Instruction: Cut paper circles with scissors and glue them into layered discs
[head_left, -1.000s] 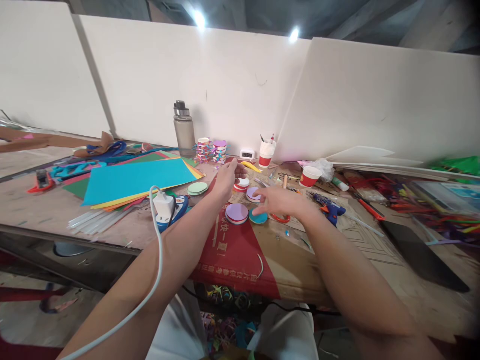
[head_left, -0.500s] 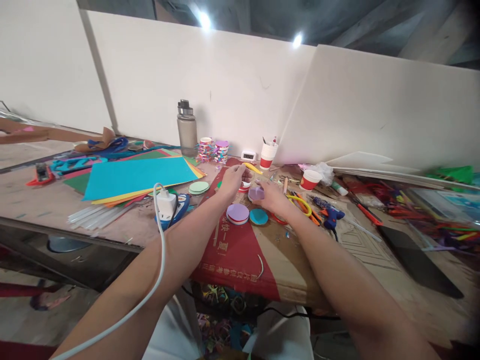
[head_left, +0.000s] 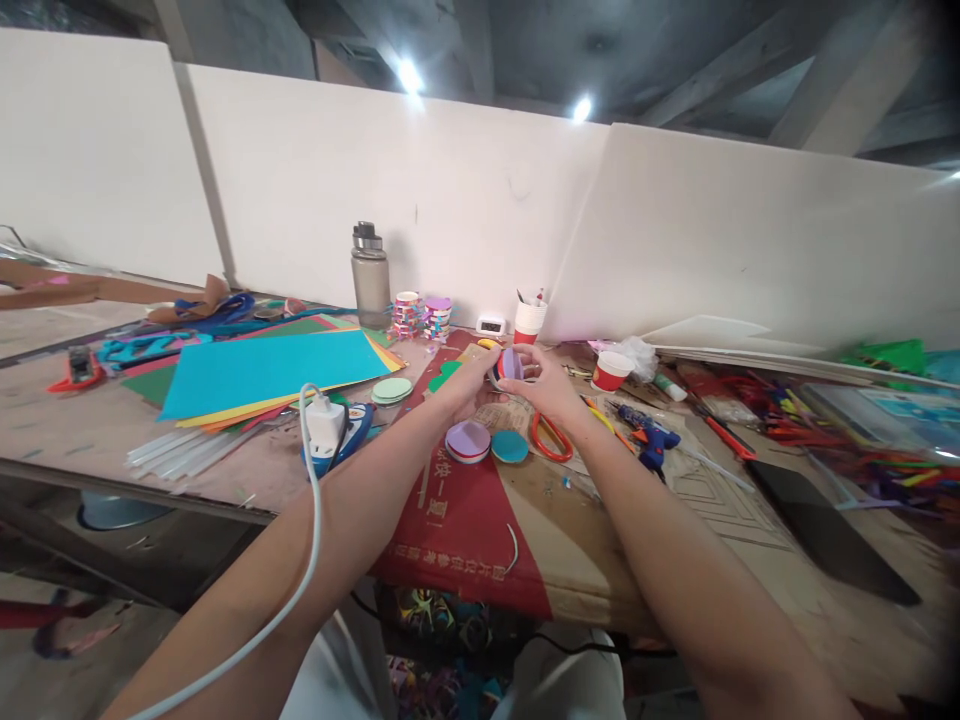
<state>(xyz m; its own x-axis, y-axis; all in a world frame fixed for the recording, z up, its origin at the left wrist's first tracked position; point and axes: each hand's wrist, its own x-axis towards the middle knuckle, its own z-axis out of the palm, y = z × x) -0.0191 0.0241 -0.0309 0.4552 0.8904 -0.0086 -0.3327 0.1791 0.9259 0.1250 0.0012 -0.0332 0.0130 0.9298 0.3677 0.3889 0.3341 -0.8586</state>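
You hold the small lilac paper disc (head_left: 511,362) between both grips above the bench's (head_left: 112,420) far middle: left hand (head_left: 474,374) and right hand (head_left: 546,385) pinch opposite edges, equally near.

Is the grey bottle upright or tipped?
Upright: the bottle stands on its base on the table, lid on top, by the white board.

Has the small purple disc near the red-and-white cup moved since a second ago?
Yes. The purple disc has left the cardboard and is now held up between both hands, left hand and right hand, above the lilac disc.
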